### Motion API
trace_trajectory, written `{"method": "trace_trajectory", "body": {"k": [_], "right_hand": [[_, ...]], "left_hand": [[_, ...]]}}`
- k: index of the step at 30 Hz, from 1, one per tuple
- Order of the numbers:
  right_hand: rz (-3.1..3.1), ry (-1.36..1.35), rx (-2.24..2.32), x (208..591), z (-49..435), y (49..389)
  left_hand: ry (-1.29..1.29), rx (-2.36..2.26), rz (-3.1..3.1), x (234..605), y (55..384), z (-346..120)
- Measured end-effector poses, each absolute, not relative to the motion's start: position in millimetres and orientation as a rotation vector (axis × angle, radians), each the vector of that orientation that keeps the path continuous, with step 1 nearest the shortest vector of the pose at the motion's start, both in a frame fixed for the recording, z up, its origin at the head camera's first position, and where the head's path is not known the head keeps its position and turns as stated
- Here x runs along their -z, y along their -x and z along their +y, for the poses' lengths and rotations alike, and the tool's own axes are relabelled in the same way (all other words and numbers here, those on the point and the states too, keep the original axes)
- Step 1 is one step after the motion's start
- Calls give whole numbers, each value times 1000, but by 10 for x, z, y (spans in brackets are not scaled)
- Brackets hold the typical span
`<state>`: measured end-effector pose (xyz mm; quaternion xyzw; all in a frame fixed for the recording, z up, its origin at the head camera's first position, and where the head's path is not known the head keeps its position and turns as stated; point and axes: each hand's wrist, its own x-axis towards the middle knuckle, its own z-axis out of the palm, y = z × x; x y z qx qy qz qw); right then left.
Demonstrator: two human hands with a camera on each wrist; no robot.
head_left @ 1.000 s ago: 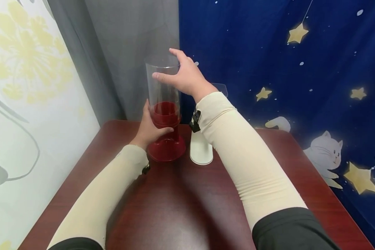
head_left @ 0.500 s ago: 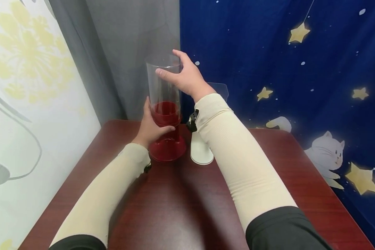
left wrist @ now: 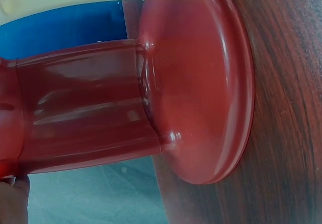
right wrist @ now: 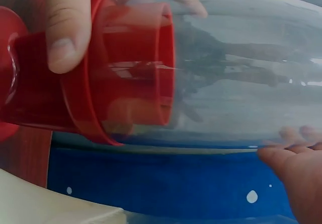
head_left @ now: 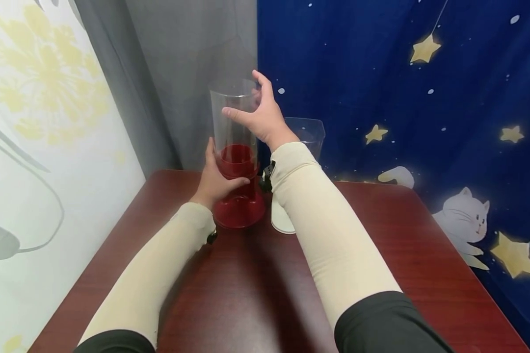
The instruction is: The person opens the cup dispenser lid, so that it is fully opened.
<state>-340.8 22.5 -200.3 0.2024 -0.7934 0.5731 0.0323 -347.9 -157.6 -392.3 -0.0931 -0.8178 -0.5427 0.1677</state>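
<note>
A tall clear cylinder (head_left: 229, 120) stands upright on a red plastic stand (head_left: 238, 213) with a round, flared foot. My left hand (head_left: 213, 184) grips the stand around its collar, thumb across the front and fingers on the far left side. In the right wrist view, the left thumb (right wrist: 66, 30) lies over the red collar (right wrist: 95, 93), whose inner ring sits inside the cylinder's lower end. Higher up, my right hand (head_left: 262, 113) holds the cylinder near its rim, thumb in front and fingers round the right side. Its fingers (right wrist: 287, 158) meet the clear wall in the right wrist view.
Just right of the red stand is a white base (head_left: 282, 215) with a clear container (head_left: 311, 130) above it, partly behind my right forearm. The brown table (head_left: 229, 294) ends close behind them at a grey curtain (head_left: 190, 59) and a blue starry curtain (head_left: 357, 73).
My right hand has turned and dropped slightly at the cylinder's top. The right forearm has swung left, showing more of the clear container behind. My left hand keeps its grip on the stand.
</note>
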Motion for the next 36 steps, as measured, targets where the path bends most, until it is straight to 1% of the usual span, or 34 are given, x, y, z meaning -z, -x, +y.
{"method": "trace_trajectory", "body": {"k": [8,17,26,36], "right_hand": [[-2314,-638,-1839,2090,173,3348],[-2288,-602,-1802,2155,135,3419],[-2272,-585,-1736,2250,112,3584],[-2225,-554,-1746,2215,106,3619]], "left_hand": [[257,1549,-2338,3927,3469,-1578],[233,1517,-2368,3930,3477,-1576],[239,1506,-2380,3936,3472,-1570],[234,1513,-2385,3943,3475,-1586]]}}
